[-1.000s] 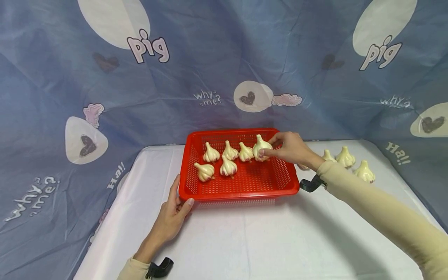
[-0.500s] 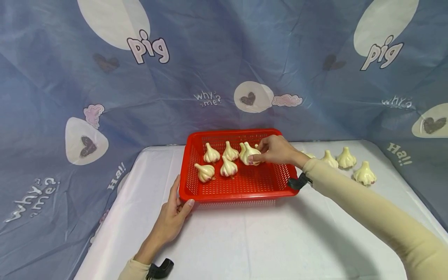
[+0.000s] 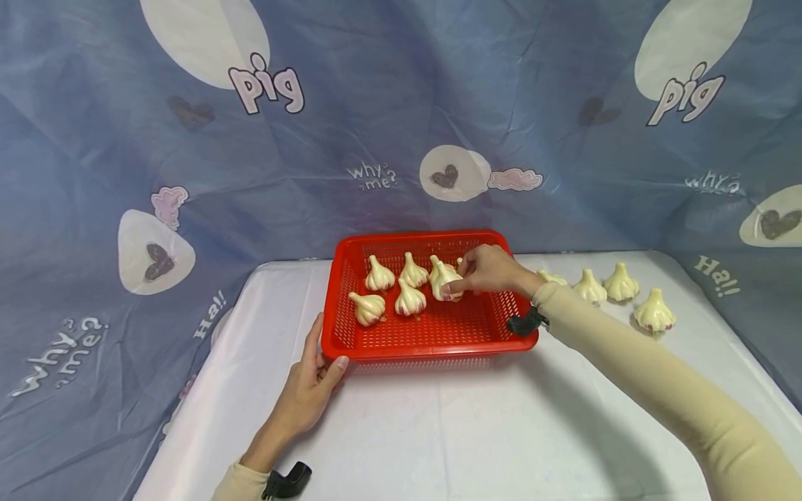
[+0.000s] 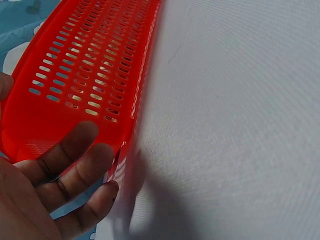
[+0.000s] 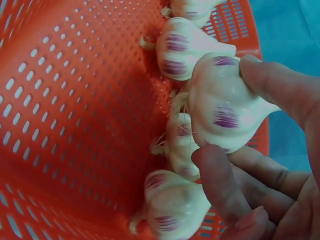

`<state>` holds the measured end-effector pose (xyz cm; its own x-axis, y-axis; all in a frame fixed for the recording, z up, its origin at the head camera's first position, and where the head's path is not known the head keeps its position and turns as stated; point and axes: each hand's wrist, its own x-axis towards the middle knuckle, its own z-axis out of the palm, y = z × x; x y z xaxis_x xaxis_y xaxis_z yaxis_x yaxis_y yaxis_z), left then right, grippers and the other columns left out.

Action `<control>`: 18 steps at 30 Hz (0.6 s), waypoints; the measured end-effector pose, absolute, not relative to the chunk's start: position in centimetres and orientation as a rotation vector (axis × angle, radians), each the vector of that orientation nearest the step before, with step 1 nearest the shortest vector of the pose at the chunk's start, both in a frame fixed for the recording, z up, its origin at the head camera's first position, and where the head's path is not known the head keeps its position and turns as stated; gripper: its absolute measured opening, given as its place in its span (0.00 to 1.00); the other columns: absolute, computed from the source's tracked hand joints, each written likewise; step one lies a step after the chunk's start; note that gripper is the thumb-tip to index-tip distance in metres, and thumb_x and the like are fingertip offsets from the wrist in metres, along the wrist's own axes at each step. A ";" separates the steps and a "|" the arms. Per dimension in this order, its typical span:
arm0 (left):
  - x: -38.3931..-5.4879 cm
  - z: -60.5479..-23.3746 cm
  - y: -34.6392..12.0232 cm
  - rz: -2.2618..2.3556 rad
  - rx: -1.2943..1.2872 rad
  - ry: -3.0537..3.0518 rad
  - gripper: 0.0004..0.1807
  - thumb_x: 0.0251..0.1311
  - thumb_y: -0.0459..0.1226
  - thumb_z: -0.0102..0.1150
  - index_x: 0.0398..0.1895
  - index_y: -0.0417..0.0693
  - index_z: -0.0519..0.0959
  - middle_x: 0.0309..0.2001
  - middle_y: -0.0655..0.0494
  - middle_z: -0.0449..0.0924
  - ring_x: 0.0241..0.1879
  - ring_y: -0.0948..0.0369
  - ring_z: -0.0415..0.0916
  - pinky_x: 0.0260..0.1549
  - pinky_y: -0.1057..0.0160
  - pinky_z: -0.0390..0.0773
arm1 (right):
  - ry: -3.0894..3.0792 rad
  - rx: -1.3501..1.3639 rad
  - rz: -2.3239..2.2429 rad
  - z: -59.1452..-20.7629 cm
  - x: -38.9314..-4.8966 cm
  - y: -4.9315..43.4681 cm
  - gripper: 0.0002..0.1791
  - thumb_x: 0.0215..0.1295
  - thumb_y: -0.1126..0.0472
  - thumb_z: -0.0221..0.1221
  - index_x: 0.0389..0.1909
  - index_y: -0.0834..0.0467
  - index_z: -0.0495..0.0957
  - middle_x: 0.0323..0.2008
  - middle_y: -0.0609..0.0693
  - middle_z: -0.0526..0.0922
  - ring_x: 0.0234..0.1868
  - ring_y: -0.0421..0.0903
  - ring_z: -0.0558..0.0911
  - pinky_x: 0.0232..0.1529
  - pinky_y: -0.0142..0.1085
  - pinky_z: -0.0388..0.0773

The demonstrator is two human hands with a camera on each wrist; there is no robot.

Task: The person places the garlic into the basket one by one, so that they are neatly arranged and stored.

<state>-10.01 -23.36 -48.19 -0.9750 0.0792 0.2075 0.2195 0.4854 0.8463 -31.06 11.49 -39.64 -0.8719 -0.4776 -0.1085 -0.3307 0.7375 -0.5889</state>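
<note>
On the blue cloth (image 3: 351, 104) behind the table (image 3: 438, 431) I can read "pig", "why me?" and "Ha!!". The left hand (image 3: 303, 393) holds the near left corner of the red basket (image 3: 432, 349), thumb and forefinger around it. The right hand (image 3: 491, 270) pinches one garlic bulb (image 5: 225, 107) between thumb and fingers, over the basket, in front of other bulbs (image 3: 410, 299). More bulbs (image 3: 654, 312) stand on the table at right. The right wrist view shows purple streaks and root tufts closely; the left one shows three bent fingers, mostly hidden from the head camera.
</note>
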 end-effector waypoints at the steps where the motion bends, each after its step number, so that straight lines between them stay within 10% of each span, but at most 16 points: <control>1: -10.0 -48.2 -23.4 -1.506 -0.261 -2.584 0.48 0.78 0.40 0.59 0.88 0.64 0.40 0.24 0.64 0.71 0.21 0.70 0.65 0.23 0.67 0.67 | 2.674 -0.632 -0.839 -39.7 -31.1 11.5 0.23 0.52 0.38 0.80 0.31 0.53 0.87 0.29 0.53 0.90 0.27 0.45 0.88 0.30 0.34 0.77; 18: -10.0 -48.1 -23.5 -1.500 -0.286 -2.580 0.47 0.78 0.40 0.59 0.88 0.63 0.41 0.24 0.64 0.71 0.20 0.70 0.64 0.25 0.67 0.67 | 2.721 -0.620 -0.685 -41.8 -31.8 10.7 0.25 0.49 0.32 0.79 0.27 0.49 0.88 0.23 0.46 0.88 0.25 0.42 0.85 0.30 0.35 0.74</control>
